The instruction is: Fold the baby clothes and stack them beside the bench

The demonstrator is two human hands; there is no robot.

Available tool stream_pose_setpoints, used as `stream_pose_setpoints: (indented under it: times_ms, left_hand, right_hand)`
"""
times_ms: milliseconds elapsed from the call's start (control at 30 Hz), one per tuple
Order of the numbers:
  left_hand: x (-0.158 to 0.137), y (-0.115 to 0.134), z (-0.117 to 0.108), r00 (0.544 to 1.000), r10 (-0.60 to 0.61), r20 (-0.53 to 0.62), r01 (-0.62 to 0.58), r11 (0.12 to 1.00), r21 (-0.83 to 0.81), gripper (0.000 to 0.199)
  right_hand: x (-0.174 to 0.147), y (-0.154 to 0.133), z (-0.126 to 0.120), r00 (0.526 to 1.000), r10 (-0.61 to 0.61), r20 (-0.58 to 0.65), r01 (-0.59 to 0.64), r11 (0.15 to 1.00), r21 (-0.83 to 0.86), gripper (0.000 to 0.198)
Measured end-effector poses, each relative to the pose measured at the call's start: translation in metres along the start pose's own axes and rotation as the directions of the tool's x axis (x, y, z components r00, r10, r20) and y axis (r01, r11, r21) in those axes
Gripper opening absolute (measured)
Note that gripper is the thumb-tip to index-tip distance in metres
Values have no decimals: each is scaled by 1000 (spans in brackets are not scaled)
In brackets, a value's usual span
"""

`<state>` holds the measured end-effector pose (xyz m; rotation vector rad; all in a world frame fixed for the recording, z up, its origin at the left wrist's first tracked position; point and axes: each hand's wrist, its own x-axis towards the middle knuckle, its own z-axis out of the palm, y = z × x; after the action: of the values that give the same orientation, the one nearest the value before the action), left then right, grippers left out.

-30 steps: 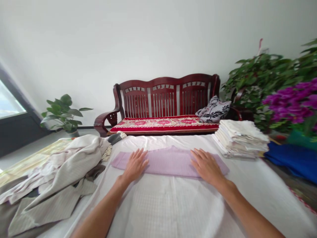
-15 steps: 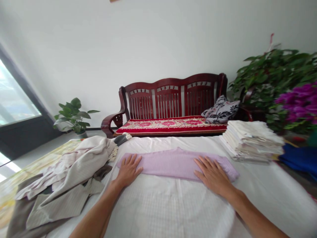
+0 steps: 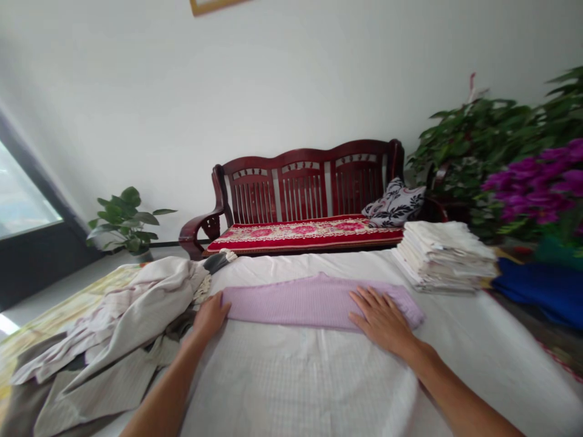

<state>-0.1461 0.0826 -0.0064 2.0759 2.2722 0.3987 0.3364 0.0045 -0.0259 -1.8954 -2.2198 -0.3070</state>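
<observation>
A lilac ribbed knit garment point(image 3: 291, 303), folded into a long strip, lies crosswise on the white cloth point(image 3: 300, 376). My left hand point(image 3: 212, 315) has its fingers curled in and holds the garment's left end; the fingertips are partly hidden. On the right part of the strip my right hand point(image 3: 380, 315) rests flat, palm down with fingers spread. Past that hand, the garment's gathered right end shows.
Rumpled grey and white clothes point(image 3: 132, 328) are heaped at left. A stack of folded white cloths point(image 3: 446, 255) stands at back right, near a blue cloth point(image 3: 542, 294) and purple flowers point(image 3: 542, 182). Behind is a wooden bench point(image 3: 303, 188) with a patterned cushion point(image 3: 396, 203).
My left hand has gone from lying flat on the garment to its left edge, fingers now curled. My right hand stays flat on the garment. The view has shifted slightly.
</observation>
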Motion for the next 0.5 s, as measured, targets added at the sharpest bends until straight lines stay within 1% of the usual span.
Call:
stream_pose_setpoints:
  times_ms: [67, 133, 233, 333, 433, 500]
  left_hand:
    - [5, 0, -8, 996, -87, 25, 88, 995, -47, 51]
    - [9, 0, -15, 989, -141, 51, 145, 985, -92, 47]
    - [15, -2, -21, 977, -183, 113, 202, 961, -190, 33]
    - [19, -3, -25, 959, -212, 188, 264, 912, -315, 21]
    - [18, 0, -28, 953, -217, 210, 287, 870, -401, 25]
    - [14, 4, -32, 959, -213, 188, 278, 836, -472, 30]
  right_hand:
    - [0, -1, -2, 1000, 9, -6, -9, 1000, 11, 58]
    - [0, -2, -4, 1000, 14, -11, -13, 1000, 27, 57]
    - [-1, -3, -6, 1000, 14, -14, -14, 999, 49, 57]
    - [-1, -4, -8, 1000, 21, -11, -21, 998, 65, 57]
    - [-1, -5, -10, 1000, 27, -7, -26, 996, 82, 56]
    - [-1, -5, -11, 1000, 31, -4, -30, 995, 95, 56]
